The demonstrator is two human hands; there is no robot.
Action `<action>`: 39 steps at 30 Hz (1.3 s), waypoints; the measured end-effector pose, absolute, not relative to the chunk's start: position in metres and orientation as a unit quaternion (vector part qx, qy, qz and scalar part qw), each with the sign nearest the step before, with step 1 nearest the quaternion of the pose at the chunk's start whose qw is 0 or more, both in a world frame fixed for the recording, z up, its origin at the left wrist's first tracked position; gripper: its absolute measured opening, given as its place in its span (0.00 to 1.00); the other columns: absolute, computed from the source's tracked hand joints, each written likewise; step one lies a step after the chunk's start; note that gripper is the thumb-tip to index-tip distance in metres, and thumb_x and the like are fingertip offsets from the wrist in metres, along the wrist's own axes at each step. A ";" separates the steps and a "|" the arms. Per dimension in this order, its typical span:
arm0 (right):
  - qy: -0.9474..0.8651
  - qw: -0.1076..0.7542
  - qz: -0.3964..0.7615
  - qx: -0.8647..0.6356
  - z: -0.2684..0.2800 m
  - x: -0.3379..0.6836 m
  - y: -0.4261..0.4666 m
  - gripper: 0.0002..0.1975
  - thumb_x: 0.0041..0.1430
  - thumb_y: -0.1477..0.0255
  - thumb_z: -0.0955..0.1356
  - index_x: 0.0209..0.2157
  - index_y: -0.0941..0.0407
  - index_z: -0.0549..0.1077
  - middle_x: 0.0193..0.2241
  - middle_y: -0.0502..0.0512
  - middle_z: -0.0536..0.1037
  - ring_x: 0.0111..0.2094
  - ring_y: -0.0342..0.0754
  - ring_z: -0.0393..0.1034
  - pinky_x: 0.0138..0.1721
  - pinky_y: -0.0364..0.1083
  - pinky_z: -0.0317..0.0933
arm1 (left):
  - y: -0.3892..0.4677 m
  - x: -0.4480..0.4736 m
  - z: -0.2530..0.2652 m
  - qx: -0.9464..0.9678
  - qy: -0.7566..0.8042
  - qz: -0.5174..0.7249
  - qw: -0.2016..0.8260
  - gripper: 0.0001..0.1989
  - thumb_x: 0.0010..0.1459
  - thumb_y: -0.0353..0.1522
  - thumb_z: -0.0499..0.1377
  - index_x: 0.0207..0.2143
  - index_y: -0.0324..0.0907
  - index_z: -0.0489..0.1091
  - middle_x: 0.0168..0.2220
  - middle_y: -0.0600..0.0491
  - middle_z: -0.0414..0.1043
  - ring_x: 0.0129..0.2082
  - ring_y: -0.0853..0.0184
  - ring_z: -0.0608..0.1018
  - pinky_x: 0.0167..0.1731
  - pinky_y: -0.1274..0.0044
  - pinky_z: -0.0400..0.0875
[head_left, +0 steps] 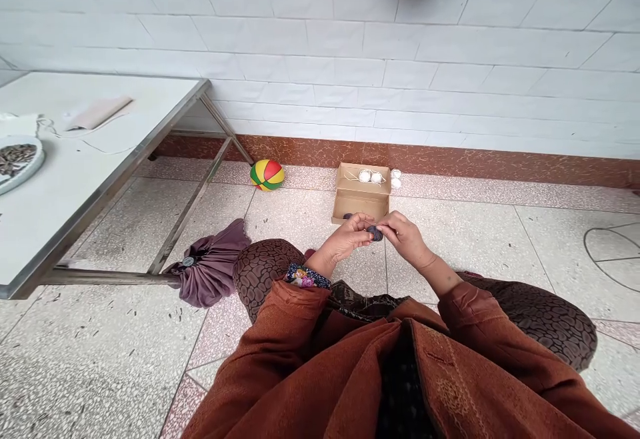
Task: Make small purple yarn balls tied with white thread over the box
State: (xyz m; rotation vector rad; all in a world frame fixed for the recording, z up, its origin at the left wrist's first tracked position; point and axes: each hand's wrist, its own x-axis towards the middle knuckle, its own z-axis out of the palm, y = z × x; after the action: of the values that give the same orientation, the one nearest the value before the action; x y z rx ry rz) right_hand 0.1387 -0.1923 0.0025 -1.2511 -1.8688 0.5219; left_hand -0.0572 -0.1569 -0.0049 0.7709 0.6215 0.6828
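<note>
Between my hands is a small ball of dark grey yarn [375,233], held above the floor in front of my lap. My left hand [349,238] grips it from the left with thumb and fingers. The fingertips of my right hand [403,238] are pinched together at the ball's upper right side; any strand in them is too fine to make out. Just beyond my hands lies an open cardboard box [361,194], with white yarn balls [371,176] in its far part. A dark piece [348,216] shows at its near left, partly hidden by my left hand.
More white balls [396,178] sit right of the box by the wall. A colourful ball [267,175] lies near the leg of a metal-framed table [175,116] on the left. Purple cloth [215,262] is bunched on the floor. At far right stands a wire ring [617,258].
</note>
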 end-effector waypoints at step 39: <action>-0.702 0.415 0.199 -0.544 -0.030 0.132 -0.207 0.11 0.70 0.66 0.63 0.34 0.52 0.72 0.30 0.53 0.74 0.34 0.51 0.71 0.37 0.48 0.67 | -0.161 -0.058 0.000 0.325 0.234 0.322 0.857 0.24 0.47 0.30 0.73 0.49 0.38 0.75 0.42 0.48 0.76 0.34 0.71 0.78 0.41 0.75 0.70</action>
State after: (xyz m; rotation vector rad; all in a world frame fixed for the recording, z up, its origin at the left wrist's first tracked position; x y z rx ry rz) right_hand 0.1321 -0.2067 -0.0305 -1.3657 -1.7629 0.5008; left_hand -0.0580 -0.1609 -0.0004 0.6837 0.4920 0.6773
